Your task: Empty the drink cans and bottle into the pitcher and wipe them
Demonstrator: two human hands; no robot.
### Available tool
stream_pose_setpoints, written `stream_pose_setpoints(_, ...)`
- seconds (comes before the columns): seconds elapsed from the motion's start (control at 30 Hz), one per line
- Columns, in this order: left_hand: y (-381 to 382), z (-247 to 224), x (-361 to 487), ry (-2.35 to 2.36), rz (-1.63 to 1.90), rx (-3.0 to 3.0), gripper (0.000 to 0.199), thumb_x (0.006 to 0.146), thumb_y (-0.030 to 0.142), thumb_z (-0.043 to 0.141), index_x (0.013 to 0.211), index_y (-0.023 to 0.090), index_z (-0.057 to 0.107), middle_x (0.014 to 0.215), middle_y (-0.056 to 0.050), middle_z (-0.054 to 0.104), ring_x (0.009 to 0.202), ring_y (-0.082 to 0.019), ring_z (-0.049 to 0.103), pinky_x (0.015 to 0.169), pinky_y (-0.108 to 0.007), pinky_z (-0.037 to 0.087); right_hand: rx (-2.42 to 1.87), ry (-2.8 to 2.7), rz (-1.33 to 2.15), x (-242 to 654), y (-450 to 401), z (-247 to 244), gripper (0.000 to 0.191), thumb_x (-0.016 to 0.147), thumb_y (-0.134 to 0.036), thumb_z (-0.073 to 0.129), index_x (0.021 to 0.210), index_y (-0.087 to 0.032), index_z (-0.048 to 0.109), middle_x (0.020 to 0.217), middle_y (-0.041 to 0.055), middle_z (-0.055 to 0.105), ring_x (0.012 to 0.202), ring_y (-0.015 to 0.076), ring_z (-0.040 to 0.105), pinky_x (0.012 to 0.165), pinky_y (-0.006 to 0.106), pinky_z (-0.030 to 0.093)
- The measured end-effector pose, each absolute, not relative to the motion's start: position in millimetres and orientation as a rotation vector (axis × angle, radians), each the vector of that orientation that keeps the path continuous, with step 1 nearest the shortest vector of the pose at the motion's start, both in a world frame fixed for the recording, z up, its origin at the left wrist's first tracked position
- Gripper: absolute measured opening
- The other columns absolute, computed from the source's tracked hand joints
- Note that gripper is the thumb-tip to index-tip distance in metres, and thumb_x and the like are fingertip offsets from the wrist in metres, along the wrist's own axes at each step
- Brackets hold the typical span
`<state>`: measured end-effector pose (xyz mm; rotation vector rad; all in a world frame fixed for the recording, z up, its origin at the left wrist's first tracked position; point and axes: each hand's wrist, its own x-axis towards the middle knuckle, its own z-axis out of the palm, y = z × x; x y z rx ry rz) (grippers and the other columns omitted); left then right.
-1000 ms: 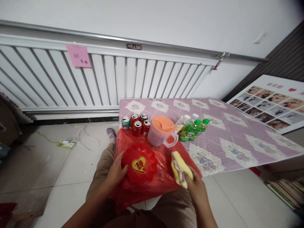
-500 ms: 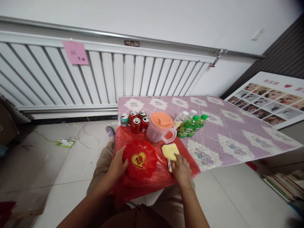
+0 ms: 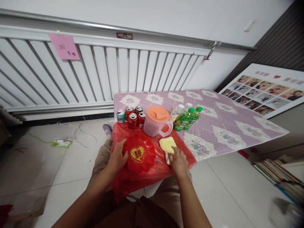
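My left hand grips the left rim of a red scalloped plate, with the thumb toward its inside. A gold heart design marks the plate's middle. My right hand is closed on the near part of a folded yellow cloth, which lies to the right of the plate. Both rest on a red plastic sheet spread over the table's near end. Just behind the plate stands a clear pitcher with an orange lid, its handle pointing right.
Several drink cans are grouped left of the pitcher. Green-capped bottles and white-capped bottles stand to its right. A purple floral tablecloth stretches right. Behind is a white radiator; books lie low at right.
The view has shifted, so the table and its objects appear slightly higher and further left. Both hands keep their places on the plate and the cloth.
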<state>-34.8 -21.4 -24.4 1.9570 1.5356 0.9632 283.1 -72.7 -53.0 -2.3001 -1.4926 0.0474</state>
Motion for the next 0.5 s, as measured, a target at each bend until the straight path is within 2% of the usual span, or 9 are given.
stream_pose_setpoints(0.5, -1.5, -57.2, -37.5, 1.482, 0.974, 1.845, 0.05, 0.08, 0.009, 0.053, 0.13, 0.014, 0.052, 0.132, -0.013, 0.061, 0.124, -0.023, 0.057, 0.11, -0.043, 0.042, -2.334, -1.517, -0.012, 286.5, -73.2, -54.2, 0.04, 0.091, -0.028, 0.048, 0.129, -0.02, 0.055, 0.132, 0.0113, 0.058, 0.116, 0.029, 0.055, 0.092, 0.04, 0.044)
